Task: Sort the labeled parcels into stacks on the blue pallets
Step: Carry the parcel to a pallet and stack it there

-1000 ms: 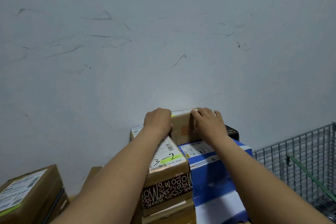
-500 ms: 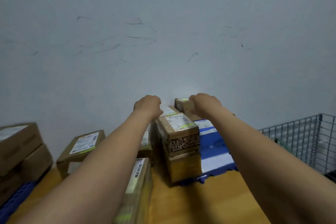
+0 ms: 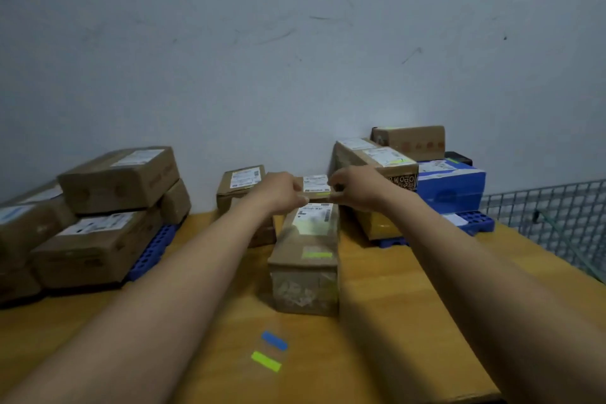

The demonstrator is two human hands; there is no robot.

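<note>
Head view: found sorting partway done. Saw brown parcels (image 3: 118, 180) stacked on left blue pallet (image 3: 152, 248), and more, with a blue box (image 3: 452, 185), on right blue pallet (image 3: 477, 223). Noted long parcel (image 3: 305, 259) and squat parcel (image 3: 242, 182) unsorted on table (image 3: 393, 321). Gripped small parcel (image 3: 315, 185) between pallets, apparently at both ends, with curled fingers of left hand (image 3: 282, 188) and right hand (image 3: 352, 187).

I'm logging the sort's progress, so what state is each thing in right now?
small parcel: label up, gripped at both ends.
left hand: curled on the small parcel's left end.
right hand: curled on its right end.
long parcel: lying flat on the wooden table, off the pallets.
left blue pallet: loaded with stacked brown parcels.
right blue pallet: loaded with a mixed stack.
</note>
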